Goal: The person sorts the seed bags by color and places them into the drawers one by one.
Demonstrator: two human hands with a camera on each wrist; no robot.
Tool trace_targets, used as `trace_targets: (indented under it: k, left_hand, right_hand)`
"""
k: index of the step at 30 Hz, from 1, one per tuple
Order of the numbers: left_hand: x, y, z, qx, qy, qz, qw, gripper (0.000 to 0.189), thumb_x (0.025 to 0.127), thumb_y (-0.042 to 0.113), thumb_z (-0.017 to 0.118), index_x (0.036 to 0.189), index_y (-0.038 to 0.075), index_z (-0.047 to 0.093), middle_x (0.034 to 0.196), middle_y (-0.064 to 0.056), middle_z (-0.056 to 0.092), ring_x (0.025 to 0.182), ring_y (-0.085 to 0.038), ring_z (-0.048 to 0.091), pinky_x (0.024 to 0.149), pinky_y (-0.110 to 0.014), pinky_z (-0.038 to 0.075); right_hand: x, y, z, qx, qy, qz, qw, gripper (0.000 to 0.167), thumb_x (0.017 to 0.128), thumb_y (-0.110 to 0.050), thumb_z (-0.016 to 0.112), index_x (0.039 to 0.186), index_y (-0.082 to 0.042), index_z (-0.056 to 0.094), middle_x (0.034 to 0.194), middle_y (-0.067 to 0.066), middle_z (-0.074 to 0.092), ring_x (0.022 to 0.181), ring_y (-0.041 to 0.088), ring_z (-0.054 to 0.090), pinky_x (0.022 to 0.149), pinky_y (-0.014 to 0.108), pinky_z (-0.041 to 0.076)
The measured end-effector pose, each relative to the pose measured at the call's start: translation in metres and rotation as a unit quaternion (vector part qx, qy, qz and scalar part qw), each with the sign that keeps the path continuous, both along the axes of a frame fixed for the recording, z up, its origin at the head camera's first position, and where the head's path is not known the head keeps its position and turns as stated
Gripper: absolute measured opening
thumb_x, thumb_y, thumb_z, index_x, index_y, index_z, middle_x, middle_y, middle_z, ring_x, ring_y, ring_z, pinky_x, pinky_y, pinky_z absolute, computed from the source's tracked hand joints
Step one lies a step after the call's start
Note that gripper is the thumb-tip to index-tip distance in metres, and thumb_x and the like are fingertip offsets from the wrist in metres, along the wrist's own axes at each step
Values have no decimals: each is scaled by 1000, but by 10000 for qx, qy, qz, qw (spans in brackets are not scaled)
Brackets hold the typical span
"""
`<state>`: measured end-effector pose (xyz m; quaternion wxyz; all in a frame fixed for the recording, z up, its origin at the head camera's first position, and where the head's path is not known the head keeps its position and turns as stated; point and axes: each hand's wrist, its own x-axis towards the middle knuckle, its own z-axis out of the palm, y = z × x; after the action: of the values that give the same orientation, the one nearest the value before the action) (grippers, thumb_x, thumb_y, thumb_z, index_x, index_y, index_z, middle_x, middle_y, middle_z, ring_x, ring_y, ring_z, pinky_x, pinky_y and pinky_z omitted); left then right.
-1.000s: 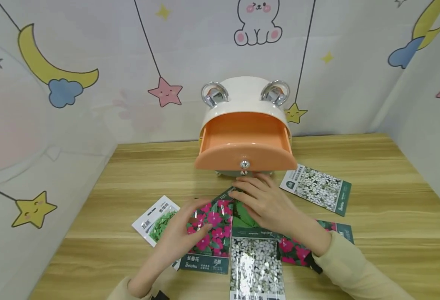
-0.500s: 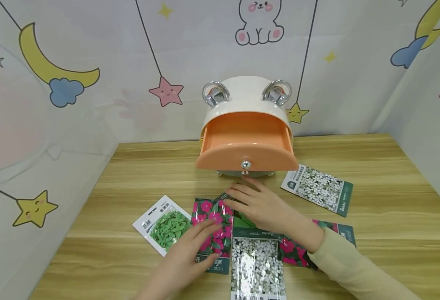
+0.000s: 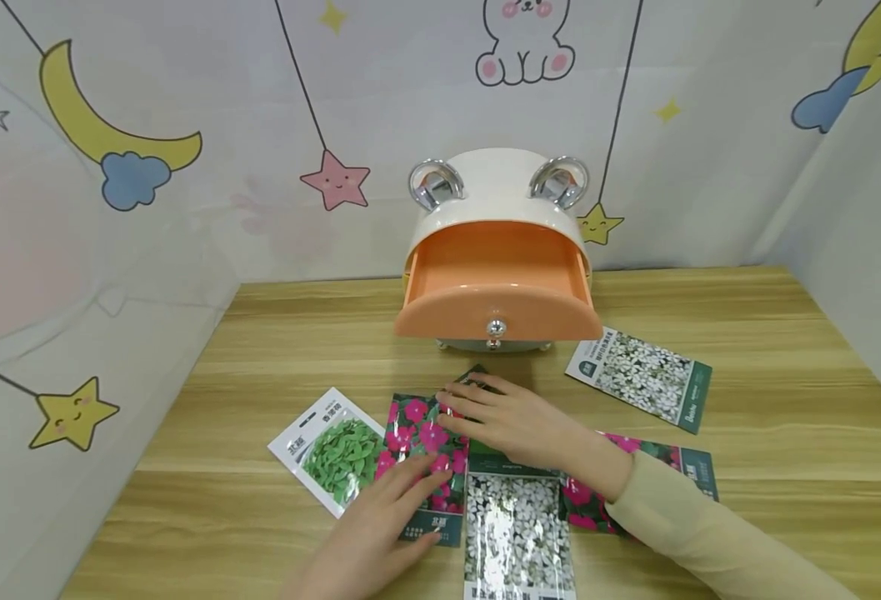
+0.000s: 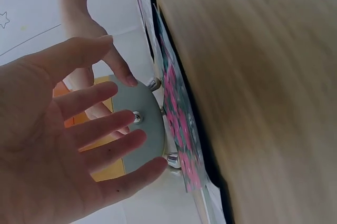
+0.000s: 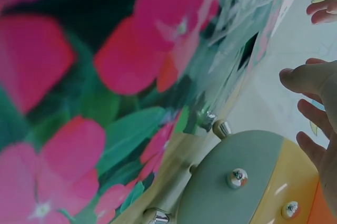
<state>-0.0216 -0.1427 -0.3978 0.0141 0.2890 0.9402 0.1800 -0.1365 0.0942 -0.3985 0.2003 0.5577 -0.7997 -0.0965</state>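
My left hand (image 3: 383,521) hovers with fingers spread over a seed packet with pink flowers (image 3: 413,415); in the left wrist view the palm (image 4: 42,145) shows nothing held. My right hand (image 3: 518,421), fingers extended, is over a dark green seed packet (image 3: 500,464) in the middle and covers much of it. Its fingertips reach the upper right part of the pink-flower packet; contact cannot be made out. Left of these lies a white packet with green leaves (image 3: 342,458). A white-flower packet (image 3: 518,533) lies nearest the person.
A white animal-shaped drawer cabinet (image 3: 496,187) with silver ears stands at the back, its orange top drawer (image 3: 496,312) pulled out. Another pink-flower packet (image 3: 698,471) lies partly under the right forearm. A second white-flower packet (image 3: 643,375) lies right of the cabinet. Patterned cloth (image 3: 260,100) surrounds the table.
My right hand has moved left and toward the person, away from the cabinet's base. The left hand has shifted nearer the person and slightly right, uncovering the green-leaf packet. The packets look unmoved.
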Motion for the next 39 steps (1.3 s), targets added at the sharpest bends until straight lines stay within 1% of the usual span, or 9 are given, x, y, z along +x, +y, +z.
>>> trace_targets:
  k: [4,8,11,14,21,26,32,39]
  left_hand:
    - [0,-1,-4,-162,49,-88,9998,66,86,37,70,144,19,44,150,-9,43,136,-31,44,103,-51,46]
    - [0,-2,-5,-320,-40,-164,9993,66,86,36,70,144,19,44,151,-11,40,139,-32,40,104,-50,45]
    - [-1,-3,-5,-422,-143,-201,9988,67,86,36,70,145,19,43,153,-12,38,140,-34,38,106,-51,44]
    - [-1,-3,-4,-486,-249,-217,9983,69,86,39,69,146,20,42,154,-13,36,142,-35,35,107,-53,41]
    - [-3,-5,-7,-583,-561,-202,9965,73,85,47,68,147,21,40,157,-12,31,145,-37,27,110,-59,35]
    - [-4,-5,-8,-716,-544,-180,9958,76,84,50,67,148,21,38,157,-12,30,145,-36,27,110,-60,33]
    - [-6,-6,-9,-699,-739,-177,9947,79,83,48,68,150,21,35,158,-14,28,146,-38,25,110,-62,32]
    - [-9,-8,-10,-553,-1007,-192,9932,80,83,44,70,150,22,33,158,-14,26,144,-40,25,111,-61,32]
  right_hand:
    - [0,-3,-2,201,-121,-73,9997,70,82,-9,71,145,-20,43,152,1,43,140,17,41,116,37,35]
    - [1,-5,-5,344,-201,-65,9992,72,83,-12,72,147,-18,40,152,1,42,141,16,40,116,35,35]
    - [1,-7,-7,445,-285,-43,9986,67,87,-12,67,148,-17,39,152,0,42,142,16,38,116,35,35]
    - [2,-10,-7,583,-331,-45,9977,63,91,-10,62,148,-17,38,153,0,41,143,16,36,117,35,34]
    - [0,-15,-9,848,-311,-125,9958,70,87,-9,65,150,-17,35,155,-1,37,144,16,35,118,34,32]
    - [-1,-18,-12,913,-383,-152,9950,70,88,-11,65,150,-18,34,155,-1,37,144,16,35,117,34,33]
    - [-1,-21,-14,913,-446,-116,9948,72,86,-14,69,149,-19,36,155,-1,37,143,16,36,116,35,35]
    - [-2,-23,-16,967,-278,-126,9949,69,87,-17,68,149,-20,37,154,-2,39,142,15,37,115,34,36]
